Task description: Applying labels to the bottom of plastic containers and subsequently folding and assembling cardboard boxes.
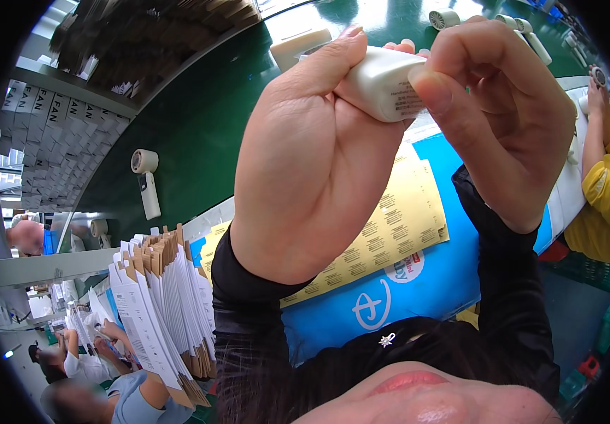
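My left hand [312,155] is wrapped around a white handheld fan [372,85], its thumb along the top. The fan's end, turned toward my right hand, bears small dark print that looks like a clear label [405,97]. At that end my right hand [513,113] is closed in a pinch, the thumb tip against the edge of the print; what lies between its fingertips is hidden. Below both hands lies a yellow sheet of labels [390,226] in rows, on top of a blue package [432,283].
Another white fan [146,184] lies on the green table [192,127] to the left; several more [444,19] are at the far right. Folded white cartons [156,304] stand stacked at left. A person in yellow [602,201] works at right, others at lower left.
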The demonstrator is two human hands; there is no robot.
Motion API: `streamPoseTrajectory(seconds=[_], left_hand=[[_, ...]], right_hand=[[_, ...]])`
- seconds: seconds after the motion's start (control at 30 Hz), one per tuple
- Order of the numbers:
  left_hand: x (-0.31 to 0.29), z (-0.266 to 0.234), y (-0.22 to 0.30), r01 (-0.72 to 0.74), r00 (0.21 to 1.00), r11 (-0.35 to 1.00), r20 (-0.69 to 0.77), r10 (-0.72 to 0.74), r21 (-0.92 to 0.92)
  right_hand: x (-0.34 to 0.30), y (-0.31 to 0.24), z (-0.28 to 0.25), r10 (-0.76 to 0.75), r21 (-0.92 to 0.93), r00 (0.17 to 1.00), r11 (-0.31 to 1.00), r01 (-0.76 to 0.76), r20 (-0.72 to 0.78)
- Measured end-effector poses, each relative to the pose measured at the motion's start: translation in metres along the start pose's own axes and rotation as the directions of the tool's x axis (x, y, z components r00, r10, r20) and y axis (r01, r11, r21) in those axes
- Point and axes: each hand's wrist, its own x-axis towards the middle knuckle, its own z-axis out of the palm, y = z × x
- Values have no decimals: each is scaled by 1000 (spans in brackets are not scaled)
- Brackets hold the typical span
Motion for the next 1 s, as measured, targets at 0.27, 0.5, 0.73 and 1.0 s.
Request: streamPoseTrajectory(seconds=[0.27,0.5,0.73,1.0], left_hand=[[1,0,-1,7,1000,1000,-2,-7,-19],[2,-2,-2,7,1000,999,22,-6,-40],[2,-3,-3,-15,998,1000,58,15,3],[-4,1,0,-22,998,988,-54,30,154]], right_hand=[[1,-1,1,-4,-48,1000,999,4,-8],[0,-4,0,57,-111,998,992,-57,-4],[1,-4,1,69,-131,997,989,-71,-19],[2,7,-1,-31,-277,997,961,12,-64]])
